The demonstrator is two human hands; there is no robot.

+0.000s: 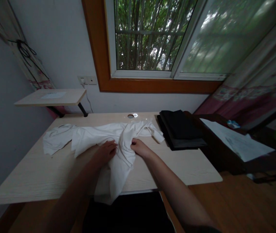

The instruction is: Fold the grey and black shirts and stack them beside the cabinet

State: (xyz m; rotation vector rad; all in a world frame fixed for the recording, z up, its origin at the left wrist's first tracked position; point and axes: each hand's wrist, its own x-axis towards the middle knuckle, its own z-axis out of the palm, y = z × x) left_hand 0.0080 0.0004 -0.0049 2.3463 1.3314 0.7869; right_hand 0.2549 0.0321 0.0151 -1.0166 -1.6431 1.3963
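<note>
A crumpled white garment (124, 152) lies spread across the light wooden table (177, 168), its cut hidden by the folds. One part trails down over the front edge, and others reach toward the left and the right back. At the left of the gathered middle, my left hand (107, 150) is closed on the cloth with bent fingers. Opposite it, my right hand (140, 147) pinches the right side of the same bunched fabric, its thumb and fingers partly hidden.
Folded black cloth (180, 127) is stacked at the table's back right. A raised shelf (65, 97) with a paper sheet stands at the back left. Right of the table, a dark surface holds a large white sheet (232, 139). A window (157, 35) is behind.
</note>
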